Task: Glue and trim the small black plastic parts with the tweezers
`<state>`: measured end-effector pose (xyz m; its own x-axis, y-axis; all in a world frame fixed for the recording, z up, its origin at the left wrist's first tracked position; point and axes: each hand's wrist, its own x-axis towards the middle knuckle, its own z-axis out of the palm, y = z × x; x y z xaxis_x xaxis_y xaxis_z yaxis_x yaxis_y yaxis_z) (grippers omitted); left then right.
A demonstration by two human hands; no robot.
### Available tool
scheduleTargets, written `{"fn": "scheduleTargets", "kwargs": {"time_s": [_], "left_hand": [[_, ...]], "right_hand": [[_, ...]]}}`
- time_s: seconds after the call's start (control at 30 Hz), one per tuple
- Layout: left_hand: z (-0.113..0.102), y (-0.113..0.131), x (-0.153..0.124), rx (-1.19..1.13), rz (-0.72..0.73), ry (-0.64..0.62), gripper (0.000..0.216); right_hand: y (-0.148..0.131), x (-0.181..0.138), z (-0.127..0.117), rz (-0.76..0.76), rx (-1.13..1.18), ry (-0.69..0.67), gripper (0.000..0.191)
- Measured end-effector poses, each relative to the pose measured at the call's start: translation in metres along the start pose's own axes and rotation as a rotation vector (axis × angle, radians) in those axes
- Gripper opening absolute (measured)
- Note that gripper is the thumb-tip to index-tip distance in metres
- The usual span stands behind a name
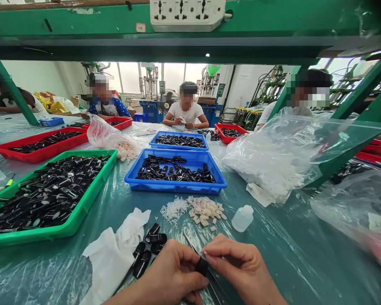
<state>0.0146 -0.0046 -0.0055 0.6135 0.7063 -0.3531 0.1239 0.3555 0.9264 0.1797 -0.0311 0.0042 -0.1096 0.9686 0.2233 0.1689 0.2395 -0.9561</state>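
Note:
My left hand [169, 275] and my right hand [241, 267] meet low in the middle, fingers pinched together on one small black plastic part [202, 266]. Several more black parts [149, 248] lie loose on the table just left of my hands, beside a white cloth [114, 250]. A thin metal tool [190, 243] lies on the table, passing under my hands. Ahead of my hands sit a heap of small beige pieces [206, 210], a pile of tiny white bits [174, 208] and a small white squeeze bottle [242, 218].
A green tray [82, 212] full of black parts stands at the left, two blue trays [174, 186] ahead, red trays [38, 156] further off. Clear plastic bags [273, 165] of white pieces pile at the right. Several other people sit across the table. A green shelf frame runs overhead.

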Motion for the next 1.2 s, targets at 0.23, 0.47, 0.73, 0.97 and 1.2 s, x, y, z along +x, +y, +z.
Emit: {"fn": "scheduleTargets", "kwargs": {"time_s": [0.23,0.47,0.73,0.97,1.2], "left_hand": [[0.0009,0.0044,-0.0035,0.017,0.012,0.014,0.009],[0.0014,0.004,-0.0031,-0.008,0.022,0.014,0.007],[0.0009,0.0061,-0.0043,-0.009,0.026,0.01,0.007],[0.0003,0.0048,-0.0034,-0.002,0.024,0.013,0.009],[-0.0004,0.0056,-0.0046,-0.003,0.016,0.008,0.01]], "right_hand": [[-0.0007,-0.0011,-0.0002,-0.06,0.002,-0.036,0.014],[-0.0026,-0.0022,-0.0023,-0.083,-0.033,-0.047,0.015],[-0.0036,-0.0025,-0.0022,-0.086,-0.068,-0.055,0.015],[-0.0014,-0.0041,-0.0017,-0.081,-0.075,-0.05,0.014],[-0.0019,-0.0023,0.0008,-0.041,-0.054,-0.053,0.014]]}}
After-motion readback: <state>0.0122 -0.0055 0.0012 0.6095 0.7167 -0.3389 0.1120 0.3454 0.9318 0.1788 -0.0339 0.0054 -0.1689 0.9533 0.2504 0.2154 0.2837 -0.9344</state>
